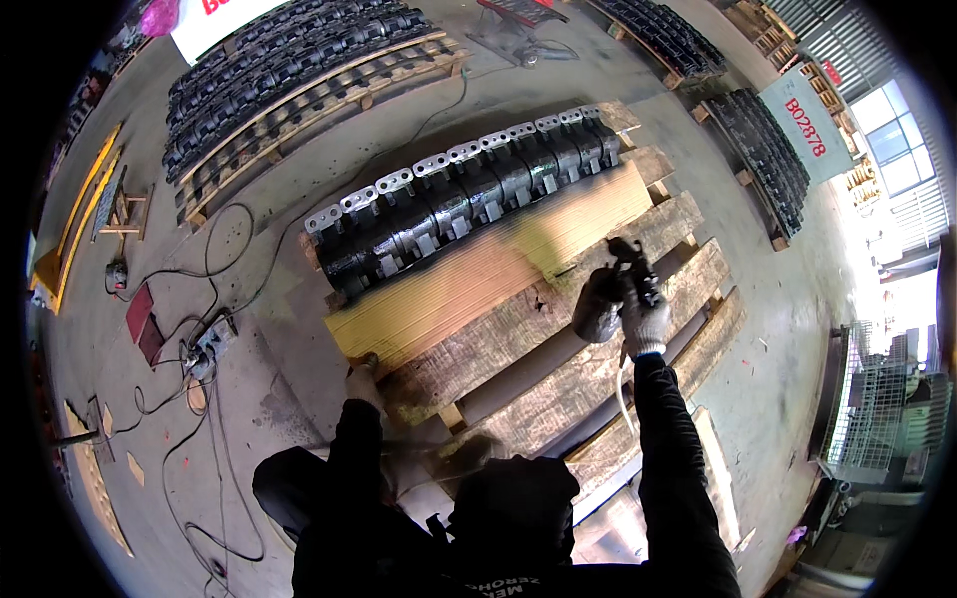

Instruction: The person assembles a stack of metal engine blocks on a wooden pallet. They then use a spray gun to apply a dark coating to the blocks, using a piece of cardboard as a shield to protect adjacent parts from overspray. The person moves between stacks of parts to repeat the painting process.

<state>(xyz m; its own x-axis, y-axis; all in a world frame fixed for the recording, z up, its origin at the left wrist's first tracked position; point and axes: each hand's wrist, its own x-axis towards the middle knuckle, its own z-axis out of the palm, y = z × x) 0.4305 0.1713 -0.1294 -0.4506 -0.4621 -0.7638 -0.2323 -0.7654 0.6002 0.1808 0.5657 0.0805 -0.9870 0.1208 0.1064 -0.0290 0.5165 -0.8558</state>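
In my gloved right hand (647, 325) is a dark spray gun (630, 267) with a round cup (596, 311) hanging at its left side. A pale hose (625, 394) trails below that hand. My left hand (365, 381) grips the near left corner of a long tan cardboard sheet (439, 304). Dark overspray marks the sheet's far edge, which lies along a row of glossy black metal castings (469, 204). Bare metal faces with holes show along their far side. Both the castings and the sheet rest on a wooden pallet (538, 404).
More black castings (289, 75) sit on a pallet at the far left, with others (763, 159) at the far right. Cables (214, 448) and a hose snake over the floor at left. A yellow pallet jack (85, 214) stands beyond; a wire cage (859, 404) is at right.
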